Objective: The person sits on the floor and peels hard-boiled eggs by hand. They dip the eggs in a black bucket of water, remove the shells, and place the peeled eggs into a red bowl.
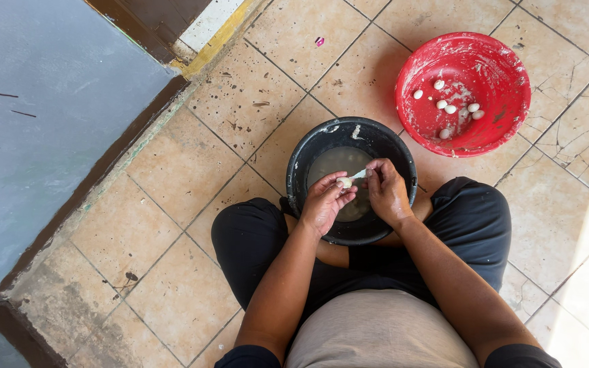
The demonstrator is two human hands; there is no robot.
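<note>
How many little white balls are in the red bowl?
6, as far as shows. In the red bowl: one ball at the left, one near the top, three clustered in the middle, one lowest. White smears might hide more.

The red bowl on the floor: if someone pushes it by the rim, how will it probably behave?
The red bowl looks like thin plastic and holds only a few small white balls, so it is probably light and would slide easily on the smooth tiles. The balls would likely roll about inside. Its smeared white coating may feel slippery.
</note>
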